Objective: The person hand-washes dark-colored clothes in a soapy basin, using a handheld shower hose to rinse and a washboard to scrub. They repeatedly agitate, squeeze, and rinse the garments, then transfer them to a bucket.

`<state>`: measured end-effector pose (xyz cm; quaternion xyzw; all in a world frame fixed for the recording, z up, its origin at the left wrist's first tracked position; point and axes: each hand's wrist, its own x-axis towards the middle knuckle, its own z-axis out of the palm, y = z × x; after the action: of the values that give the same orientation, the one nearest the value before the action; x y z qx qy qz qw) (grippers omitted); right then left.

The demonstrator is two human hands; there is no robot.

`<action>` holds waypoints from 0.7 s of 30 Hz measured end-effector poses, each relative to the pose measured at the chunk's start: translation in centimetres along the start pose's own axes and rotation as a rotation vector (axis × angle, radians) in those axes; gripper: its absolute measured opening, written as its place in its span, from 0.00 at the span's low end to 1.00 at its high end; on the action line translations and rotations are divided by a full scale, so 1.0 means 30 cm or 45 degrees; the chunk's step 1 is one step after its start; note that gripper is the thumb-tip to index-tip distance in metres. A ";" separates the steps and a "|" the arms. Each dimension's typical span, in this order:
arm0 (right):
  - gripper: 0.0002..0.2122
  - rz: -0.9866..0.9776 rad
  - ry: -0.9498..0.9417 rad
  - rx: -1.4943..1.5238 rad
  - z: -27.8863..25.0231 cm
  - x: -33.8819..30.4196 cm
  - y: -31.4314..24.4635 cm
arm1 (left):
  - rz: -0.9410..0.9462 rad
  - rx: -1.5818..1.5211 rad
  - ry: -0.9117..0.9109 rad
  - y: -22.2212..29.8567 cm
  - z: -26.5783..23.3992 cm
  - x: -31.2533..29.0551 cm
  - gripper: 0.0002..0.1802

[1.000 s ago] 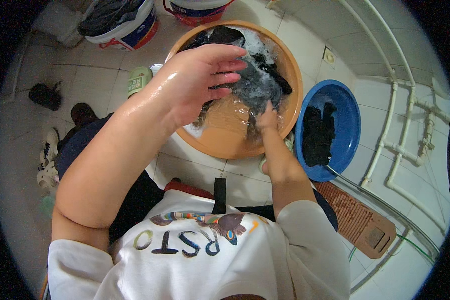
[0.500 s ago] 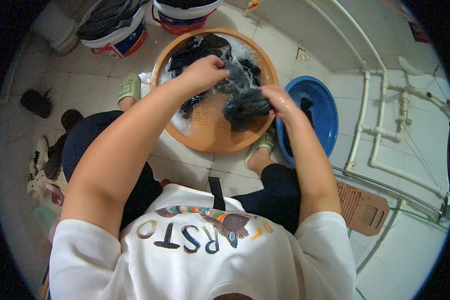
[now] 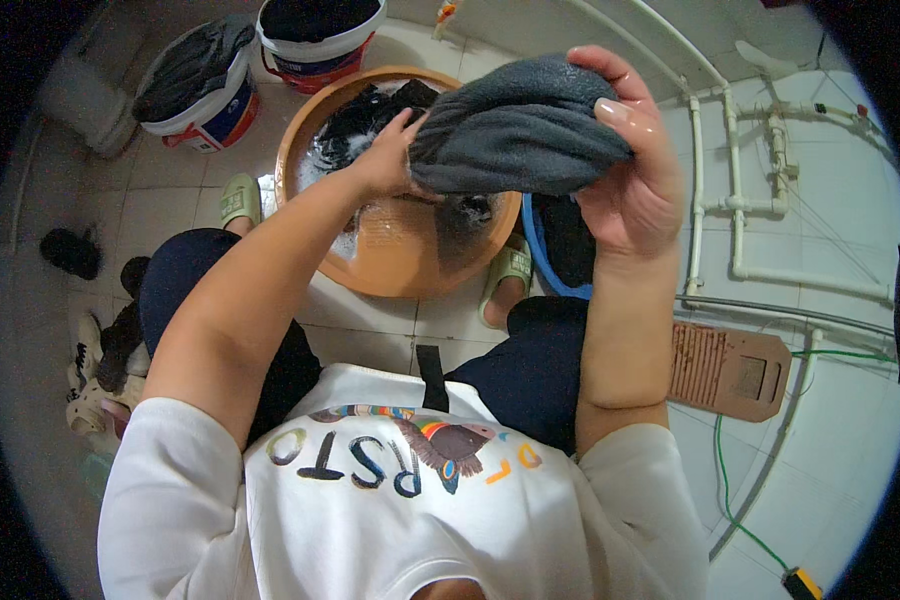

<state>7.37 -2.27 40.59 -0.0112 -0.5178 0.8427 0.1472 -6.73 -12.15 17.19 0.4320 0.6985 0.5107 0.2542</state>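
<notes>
A wet dark grey cloth item (image 3: 525, 130), bunched and folded, is held up above the orange-brown basin (image 3: 390, 285). My right hand (image 3: 640, 160) grips its right end, thumb in front and fingers curled over the top. At its left end my left hand (image 3: 395, 160) has hold of the fabric, with the fingers partly hidden behind it. Black clothes (image 3: 355, 130) lie in the basin among soapy water and white suds. Whether the grey piece is a garment or a towel, I cannot tell.
Two white-and-red buckets, a left one (image 3: 205, 110) and a right one (image 3: 322, 50), hold dark cloth at the back left. A blue tub (image 3: 545, 255) sits right of the basin. A brown washboard (image 3: 730, 370), pale pipes (image 3: 700, 190) and a green cord (image 3: 727, 480) are at the right.
The grey cloth has come up out of the basin, raised by both hands. My right hand has risen up and to the right; water beneath shows ripples.
</notes>
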 end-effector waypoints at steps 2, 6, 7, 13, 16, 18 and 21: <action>0.19 -0.080 -0.087 -0.150 -0.044 -0.009 -0.008 | 0.062 -0.494 -0.136 -0.001 0.012 0.015 0.22; 0.17 -0.114 0.060 -0.185 -0.140 0.001 -0.032 | -0.675 -0.632 0.061 0.155 -0.063 0.000 0.20; 0.17 -0.060 0.137 -0.234 -0.182 0.009 -0.031 | -0.718 -0.975 0.172 0.146 -0.068 0.017 0.19; 0.17 0.666 0.680 -0.440 -0.490 0.017 0.273 | -0.373 -1.308 0.283 0.210 -0.116 0.040 0.17; 0.25 0.984 0.800 -0.040 -0.515 0.007 0.526 | -0.311 -1.446 0.292 0.257 -0.086 0.027 0.19; 0.31 1.080 0.628 0.432 -0.360 -0.016 0.556 | -0.152 -1.422 0.297 0.291 -0.068 0.005 0.22; 0.34 0.871 0.348 0.725 -0.353 -0.011 0.568 | -0.012 -1.424 0.140 0.369 -0.075 -0.021 0.24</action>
<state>5.48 -0.31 20.69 -0.2514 -0.2080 0.9422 -0.0753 -4.40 -12.64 28.26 0.2012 0.3355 0.8239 0.4102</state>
